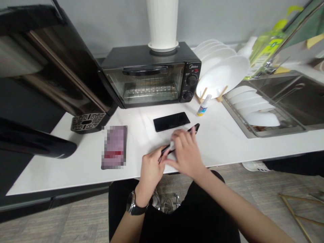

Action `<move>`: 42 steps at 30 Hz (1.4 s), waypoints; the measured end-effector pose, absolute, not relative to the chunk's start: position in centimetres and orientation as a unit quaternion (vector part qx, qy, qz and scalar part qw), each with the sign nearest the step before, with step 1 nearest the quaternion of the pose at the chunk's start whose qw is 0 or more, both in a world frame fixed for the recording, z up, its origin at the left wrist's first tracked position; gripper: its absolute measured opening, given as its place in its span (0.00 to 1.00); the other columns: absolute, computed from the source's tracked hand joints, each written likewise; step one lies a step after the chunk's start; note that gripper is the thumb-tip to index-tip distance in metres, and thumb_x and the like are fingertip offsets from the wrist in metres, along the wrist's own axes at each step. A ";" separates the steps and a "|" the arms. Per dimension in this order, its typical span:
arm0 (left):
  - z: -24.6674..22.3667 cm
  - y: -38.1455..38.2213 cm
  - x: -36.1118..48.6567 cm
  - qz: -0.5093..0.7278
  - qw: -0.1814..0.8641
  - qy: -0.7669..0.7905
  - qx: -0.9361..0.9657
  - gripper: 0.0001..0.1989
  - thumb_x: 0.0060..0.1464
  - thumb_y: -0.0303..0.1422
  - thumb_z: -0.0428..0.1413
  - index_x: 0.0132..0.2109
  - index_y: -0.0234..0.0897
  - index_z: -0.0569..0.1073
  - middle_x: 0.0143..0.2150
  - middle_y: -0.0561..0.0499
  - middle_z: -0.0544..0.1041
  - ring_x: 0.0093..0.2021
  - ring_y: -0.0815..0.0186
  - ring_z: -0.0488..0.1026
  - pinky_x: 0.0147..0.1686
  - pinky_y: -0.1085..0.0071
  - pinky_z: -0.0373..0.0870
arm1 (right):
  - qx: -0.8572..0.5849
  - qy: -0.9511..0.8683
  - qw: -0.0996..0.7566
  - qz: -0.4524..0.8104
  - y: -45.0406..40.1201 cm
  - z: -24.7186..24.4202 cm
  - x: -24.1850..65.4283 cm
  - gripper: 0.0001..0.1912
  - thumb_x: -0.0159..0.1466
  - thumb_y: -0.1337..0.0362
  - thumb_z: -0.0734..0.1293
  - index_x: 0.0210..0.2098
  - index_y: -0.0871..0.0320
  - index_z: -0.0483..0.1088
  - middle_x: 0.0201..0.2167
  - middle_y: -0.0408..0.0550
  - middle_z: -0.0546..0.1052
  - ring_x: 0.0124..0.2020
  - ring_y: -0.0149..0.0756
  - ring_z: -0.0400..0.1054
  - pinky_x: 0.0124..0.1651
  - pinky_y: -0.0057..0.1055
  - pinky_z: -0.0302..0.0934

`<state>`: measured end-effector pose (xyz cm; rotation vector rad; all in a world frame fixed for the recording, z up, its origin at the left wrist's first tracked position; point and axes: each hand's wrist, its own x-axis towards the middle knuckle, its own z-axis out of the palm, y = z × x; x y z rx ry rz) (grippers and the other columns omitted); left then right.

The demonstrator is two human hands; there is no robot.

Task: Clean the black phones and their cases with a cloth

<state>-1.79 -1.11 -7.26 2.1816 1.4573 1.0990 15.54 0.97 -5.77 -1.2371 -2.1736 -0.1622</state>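
Note:
A dark, slim phone-like object point(196, 129) is tilted between my hands, just above the white counter's front edge. My left hand point(153, 166), with a black watch on the wrist, is closed round its lower left end. Over its middle lies my right hand point(186, 151), fingers bent round a small white wad point(172, 145) pressed on the object. A black phone point(171, 122) lies flat on the counter beyond my hands. Further left is a phone-shaped item point(115, 146), its face pixelated. Near the plates stands a small spray bottle point(203, 106) with a clear cap.
Behind sits a black toaster oven point(149, 77) with a white pot point(163, 23) on top. A tall black appliance point(63, 60) is at left. White plates point(222, 72), a dish rack point(268, 131) and a sink point(291, 91) are at right. Another person's shoe point(254, 166) shows below.

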 end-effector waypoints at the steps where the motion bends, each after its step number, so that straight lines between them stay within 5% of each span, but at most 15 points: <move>1: -7.4 -1.1 -1.9 0.382 0.142 0.505 0.761 0.12 0.67 0.29 0.52 0.36 0.37 0.77 0.27 0.52 0.79 0.24 0.67 0.74 0.28 0.73 0.68 | -0.440 -0.841 0.308 -0.059 0.2 -5.9 14.5 0.42 0.71 0.32 0.47 0.53 0.63 0.69 0.54 0.63 0.76 0.61 0.55 0.65 0.76 0.62 0.37; 5: -7.5 -1.3 -2.1 0.372 0.148 0.509 0.762 0.10 0.68 0.29 0.52 0.39 0.36 0.78 0.30 0.50 0.81 0.27 0.66 0.76 0.32 0.73 0.72 | -0.412 -0.866 0.270 -0.084 0.5 -6.0 16.3 0.38 0.73 0.35 0.51 0.61 0.62 0.66 0.59 0.62 0.75 0.64 0.54 0.63 0.76 0.63 0.33; 8: -7.2 -1.5 -1.7 0.372 0.160 0.511 0.758 0.10 0.70 0.33 0.54 0.48 0.37 0.80 0.35 0.48 0.84 0.32 0.65 0.80 0.40 0.72 0.75 | -0.497 -0.820 0.263 -0.108 2.9 -5.9 21.1 0.35 0.74 0.38 0.51 0.59 0.61 0.66 0.56 0.62 0.76 0.62 0.58 0.64 0.74 0.70 0.35; 13: -6.7 -1.0 -1.2 0.370 0.151 0.508 0.763 0.11 0.71 0.34 0.53 0.47 0.37 0.80 0.36 0.47 0.84 0.32 0.63 0.81 0.39 0.72 0.76 | -0.545 -0.774 0.312 -0.083 2.7 -6.1 20.7 0.33 0.74 0.40 0.52 0.58 0.63 0.65 0.61 0.67 0.71 0.69 0.63 0.57 0.72 0.73 0.40; 18: -5.7 -0.3 -1.6 0.335 0.092 0.495 0.796 0.12 0.64 0.26 0.50 0.35 0.36 0.77 0.26 0.50 0.79 0.24 0.64 0.74 0.27 0.71 0.68 | -0.416 -0.857 0.302 -0.034 -0.2 -5.6 14.8 0.29 0.75 0.48 0.57 0.63 0.64 0.65 0.62 0.62 0.73 0.68 0.53 0.60 0.76 0.61 0.41; 21: -3.8 -0.8 -1.8 0.384 0.060 0.514 0.765 0.09 0.64 0.28 0.54 0.37 0.37 0.79 0.30 0.50 0.81 0.28 0.64 0.77 0.32 0.71 0.70 | -0.377 -0.865 0.330 -0.035 0.6 -5.0 15.9 0.25 0.77 0.56 0.56 0.66 0.64 0.64 0.60 0.60 0.76 0.62 0.47 0.68 0.75 0.55 0.49; 23: -2.3 -1.3 -1.4 0.449 0.085 0.521 0.721 0.04 0.63 0.31 0.60 0.40 0.38 0.80 0.35 0.50 0.83 0.34 0.65 0.79 0.39 0.71 0.73 | -0.385 -0.845 0.371 0.005 1.6 -4.9 17.8 0.22 0.77 0.61 0.54 0.64 0.62 0.66 0.56 0.59 0.79 0.57 0.45 0.72 0.69 0.51 0.59; 26: -1.2 -1.2 -0.1 0.524 0.180 0.513 0.656 0.05 0.62 0.33 0.62 0.38 0.38 0.80 0.33 0.53 0.83 0.32 0.67 0.78 0.36 0.75 0.72 | -0.405 -0.789 0.433 0.160 2.3 -5.2 19.6 0.20 0.78 0.59 0.53 0.57 0.57 0.72 0.48 0.54 0.81 0.50 0.42 0.75 0.55 0.40 0.69; 29: -2.3 -0.1 1.2 0.508 0.268 0.487 0.658 0.08 0.61 0.36 0.63 0.40 0.35 0.81 0.32 0.53 0.82 0.29 0.68 0.77 0.31 0.75 0.71 | -0.427 -0.734 0.469 0.243 1.8 -5.5 19.4 0.20 0.78 0.53 0.55 0.48 0.57 0.75 0.35 0.46 0.80 0.37 0.38 0.75 0.42 0.32 0.69; 33: -4.6 0.9 2.1 0.484 0.236 0.515 0.667 0.18 0.66 0.40 0.59 0.30 0.34 0.78 0.21 0.54 0.76 0.20 0.70 0.69 0.22 0.75 0.62 | -0.477 -0.666 0.526 0.229 0.9 -5.2 18.2 0.24 0.79 0.53 0.53 0.44 0.58 0.76 0.28 0.43 0.76 0.29 0.35 0.71 0.34 0.30 0.65; 37: -4.7 0.7 2.6 0.444 0.190 0.501 0.718 0.13 0.69 0.36 0.56 0.38 0.35 0.81 0.26 0.51 0.81 0.23 0.68 0.75 0.25 0.74 0.65 | -0.494 -0.589 0.611 0.185 1.0 -2.8 18.1 0.24 0.79 0.54 0.51 0.55 0.55 0.75 0.41 0.49 0.81 0.43 0.40 0.76 0.45 0.36 0.69; 42: -3.8 0.7 3.2 0.404 0.145 0.492 0.757 0.09 0.70 0.30 0.54 0.44 0.35 0.80 0.31 0.48 0.84 0.26 0.64 0.79 0.29 0.72 0.69 | -0.404 -0.654 0.627 0.126 1.3 0.7 17.5 0.21 0.79 0.58 0.53 0.55 0.49 0.76 0.53 0.48 0.82 0.57 0.42 0.74 0.62 0.46 0.65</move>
